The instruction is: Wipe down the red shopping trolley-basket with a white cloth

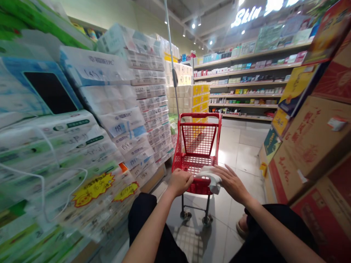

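Observation:
A small red shopping cart (199, 146) stands in front of me in a shop aisle, its basket showing nothing inside. My left hand (179, 181) is closed around the cart's near rim. My right hand (231, 181) lies flat with fingers stretched out on a white cloth (212, 179) that rests on the same rim. The cloth droops a little over the rim's edge. My knees in black trousers show at the bottom of the view.
Stacks of wrapped tissue packs (109, 120) with yellow price tags crowd the left side. Cardboard boxes (309, 146) are piled on the right. Shelves of goods (246, 84) cross the far end. A metal pole (171, 58) rises behind the cart. Grey floor tiles (238, 146) lie ahead.

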A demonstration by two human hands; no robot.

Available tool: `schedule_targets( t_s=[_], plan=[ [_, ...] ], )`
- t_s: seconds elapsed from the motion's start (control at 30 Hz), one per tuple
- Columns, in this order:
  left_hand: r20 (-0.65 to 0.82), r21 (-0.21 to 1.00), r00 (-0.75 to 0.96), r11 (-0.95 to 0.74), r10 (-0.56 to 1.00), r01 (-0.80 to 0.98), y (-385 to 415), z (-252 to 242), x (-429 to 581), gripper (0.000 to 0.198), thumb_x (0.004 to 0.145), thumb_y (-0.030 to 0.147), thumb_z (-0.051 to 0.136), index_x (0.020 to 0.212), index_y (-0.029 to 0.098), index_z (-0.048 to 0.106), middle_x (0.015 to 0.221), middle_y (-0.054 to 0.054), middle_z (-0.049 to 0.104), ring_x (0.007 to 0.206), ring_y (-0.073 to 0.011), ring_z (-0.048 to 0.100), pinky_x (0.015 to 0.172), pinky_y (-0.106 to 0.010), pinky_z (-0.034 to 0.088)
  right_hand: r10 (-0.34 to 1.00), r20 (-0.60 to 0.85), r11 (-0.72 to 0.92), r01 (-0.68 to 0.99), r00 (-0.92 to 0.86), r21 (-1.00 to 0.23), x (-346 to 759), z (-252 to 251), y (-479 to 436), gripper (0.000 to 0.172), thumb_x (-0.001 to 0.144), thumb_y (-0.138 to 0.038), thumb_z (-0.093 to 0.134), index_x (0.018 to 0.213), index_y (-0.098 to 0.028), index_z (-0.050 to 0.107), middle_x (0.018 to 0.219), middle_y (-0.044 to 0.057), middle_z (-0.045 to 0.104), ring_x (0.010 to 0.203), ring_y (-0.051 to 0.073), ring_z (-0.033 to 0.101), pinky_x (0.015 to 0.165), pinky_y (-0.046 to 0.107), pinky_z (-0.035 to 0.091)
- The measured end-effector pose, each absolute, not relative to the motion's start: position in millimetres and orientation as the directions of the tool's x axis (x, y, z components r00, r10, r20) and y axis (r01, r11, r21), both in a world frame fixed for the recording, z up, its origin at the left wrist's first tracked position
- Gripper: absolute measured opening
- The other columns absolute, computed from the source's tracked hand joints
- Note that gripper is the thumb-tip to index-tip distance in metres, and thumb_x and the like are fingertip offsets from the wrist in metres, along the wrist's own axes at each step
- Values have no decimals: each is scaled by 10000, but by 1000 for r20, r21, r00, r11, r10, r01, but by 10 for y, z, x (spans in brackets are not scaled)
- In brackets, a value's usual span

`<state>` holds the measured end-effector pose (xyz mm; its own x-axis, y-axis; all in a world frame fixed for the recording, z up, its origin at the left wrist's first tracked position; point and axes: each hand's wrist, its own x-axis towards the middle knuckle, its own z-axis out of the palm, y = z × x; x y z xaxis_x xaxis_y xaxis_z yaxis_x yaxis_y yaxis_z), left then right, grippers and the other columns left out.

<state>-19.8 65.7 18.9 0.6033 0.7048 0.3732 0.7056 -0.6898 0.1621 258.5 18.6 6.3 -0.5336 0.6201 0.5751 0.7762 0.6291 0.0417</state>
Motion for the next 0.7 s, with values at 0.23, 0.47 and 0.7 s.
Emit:
schedule_targets(
  t_s=[0.23, 0.47, 0.7],
  plan=[
    [365, 136, 563, -641, 741, 756, 627, 171, -4, 225, 944, 286, 351, 955, 231, 569, 855, -15, 692, 796, -190, 624, 732, -299, 375, 696, 585, 462, 884, -416, 80, 1903, -68, 180, 235, 931, -232, 493, 1143, -211, 593, 934, 70, 659, 913, 221, 574, 900, 408, 408],
    [350, 120, 499, -567, 793, 815, 642, 159, 15, 257, 947, 282, 324, 1120, 223, 504, 867, -20, 700, 785, -200, 643, 739, -297, 394, 709, 544, 469, 876, -449, 113, 1625, -55, 306, 117, 936, -212, 477, 956, -199, 592, 842, 47, 640, 782, 203, 552, 770, 354, 389],
    [371, 130, 528, -606, 764, 785, 619, 181, -29, 266, 969, 336, 304, 1046, 253, 545, 814, 0, 696, 729, -193, 625, 709, -298, 384, 619, 527, 675, 738, -582, 22, 2424, 3, 174, 380, 969, -247, 442, 1348, -242, 470, 1231, 56, 624, 1132, 187, 549, 1047, 411, 366]
  ],
)
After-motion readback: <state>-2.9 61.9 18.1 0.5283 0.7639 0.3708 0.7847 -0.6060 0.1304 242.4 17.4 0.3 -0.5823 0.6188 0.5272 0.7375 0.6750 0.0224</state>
